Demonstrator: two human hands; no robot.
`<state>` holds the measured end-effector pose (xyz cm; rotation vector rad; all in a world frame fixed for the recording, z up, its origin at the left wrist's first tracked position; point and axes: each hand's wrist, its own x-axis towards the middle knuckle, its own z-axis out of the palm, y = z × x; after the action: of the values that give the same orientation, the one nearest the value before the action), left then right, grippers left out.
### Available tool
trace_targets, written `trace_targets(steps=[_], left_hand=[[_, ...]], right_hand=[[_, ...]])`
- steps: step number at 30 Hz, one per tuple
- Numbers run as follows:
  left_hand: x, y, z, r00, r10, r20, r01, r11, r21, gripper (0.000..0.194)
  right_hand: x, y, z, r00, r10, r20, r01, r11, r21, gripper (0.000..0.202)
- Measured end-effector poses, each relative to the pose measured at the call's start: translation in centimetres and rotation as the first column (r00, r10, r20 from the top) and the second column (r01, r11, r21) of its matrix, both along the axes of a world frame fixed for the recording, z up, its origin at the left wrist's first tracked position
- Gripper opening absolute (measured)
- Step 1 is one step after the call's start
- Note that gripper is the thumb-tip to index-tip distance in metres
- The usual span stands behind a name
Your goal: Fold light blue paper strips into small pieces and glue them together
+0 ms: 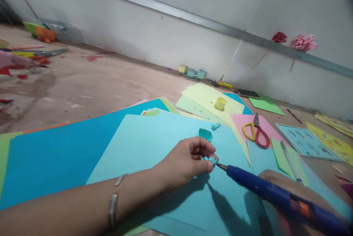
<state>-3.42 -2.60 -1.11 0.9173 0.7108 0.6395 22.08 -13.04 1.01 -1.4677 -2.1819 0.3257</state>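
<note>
My left hand (187, 160) pinches a small teal folded paper piece (211, 160) between thumb and fingers, just above a light blue paper sheet (154, 144). My right hand (286, 188), mostly hidden under the tool, grips a blue glue gun (264, 188) whose metal tip touches that paper piece. A teal paper cup shape (205, 134) lies just beyond my left fingers, with a small zigzag teal strip (216, 126) behind it.
Coloured paper sheets cover the floor: dark blue (55, 155), yellow (209, 98), pink (248, 120), green (266, 104). Red and yellow scissors (257, 133) lie on the pink sheet. A yellow paper cube (220, 103), small paper boxes (191, 72) by the wall, paper flowers (303, 42).
</note>
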Motion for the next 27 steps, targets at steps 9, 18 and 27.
trace_targets(steps=[9,18,27], left_hand=[[0.1,0.0,-0.2,1.000,-0.010,-0.021,0.010,1.000,-0.010,0.032],[0.1,-0.1,0.2,0.998,-0.018,-0.062,0.016,1.000,-0.026,0.027],[0.1,0.1,0.1,0.999,-0.029,-0.044,0.028,0.999,-0.019,0.027]], right_hand=[[0.7,0.1,0.2,0.988,0.030,-0.154,-0.085,0.928,-0.363,0.038],[1.1,0.0,0.4,0.991,0.011,-0.133,-0.060,0.925,-0.375,0.027],[0.8,-0.5,0.1,0.992,-0.011,-0.126,-0.033,0.939,-0.341,0.034]])
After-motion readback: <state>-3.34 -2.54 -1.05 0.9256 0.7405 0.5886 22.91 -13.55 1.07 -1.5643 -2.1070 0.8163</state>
